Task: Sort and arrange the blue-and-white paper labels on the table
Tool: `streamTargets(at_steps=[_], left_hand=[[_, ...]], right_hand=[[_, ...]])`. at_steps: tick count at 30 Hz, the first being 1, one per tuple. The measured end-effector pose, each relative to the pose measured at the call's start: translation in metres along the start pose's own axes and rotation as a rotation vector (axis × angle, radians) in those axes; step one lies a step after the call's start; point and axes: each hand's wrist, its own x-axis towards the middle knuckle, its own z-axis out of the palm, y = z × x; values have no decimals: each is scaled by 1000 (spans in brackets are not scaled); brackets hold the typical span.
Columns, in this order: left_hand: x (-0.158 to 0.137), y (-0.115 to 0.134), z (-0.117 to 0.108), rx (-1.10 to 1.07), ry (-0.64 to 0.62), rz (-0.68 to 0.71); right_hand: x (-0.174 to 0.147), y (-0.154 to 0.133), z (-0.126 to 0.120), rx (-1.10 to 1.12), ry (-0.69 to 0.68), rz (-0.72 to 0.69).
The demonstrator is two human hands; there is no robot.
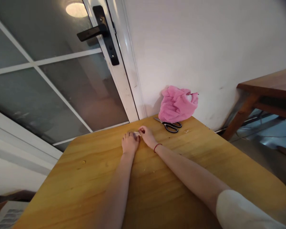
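A glazed door with white bars and a black lever handle fills the upper left, and a white wall takes up the upper right. Below them a yellow-brown wooden worktop spreads across the lower part of the view, its far corner set against the wall beside the door frame. A second, darker wooden table is seen at the right edge, well apart from the worktop.

Both bare forearms are stretched out over the worktop toward its far corner. On the right arm a white sleeve is seen near the bottom edge, and a thin red band is worn at the wrist.

A crumpled pink cloth is heaped at the far corner against the wall. Just in front of it a pair of black-handled scissors is laid flat on the worktop, near the right hand but not touched by it.

The left hand is rested knuckles-up on the worktop, fingers curled. The right hand is placed just beside it, fingertips pinched together. A small pale object is held between the two hands where their fingertips meet; each grip is closed down on it, though what the object is cannot be told.

A few crumb-like specks are scattered on the wood.
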Motion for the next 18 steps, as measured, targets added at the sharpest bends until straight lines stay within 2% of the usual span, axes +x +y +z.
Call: streamTargets(at_steps=[7, 14, 18], left_hand=[[-1, 0, 2, -106, -32, -26], [-1, 1, 7, -309, -99, 80], [-3, 4, 7, -427, -97, 54]], right_hand=[[0, 1, 1, 8, -14, -4], [-1, -2, 1, 31, -62, -8], [-1, -4, 0, 31, -87, -11]])
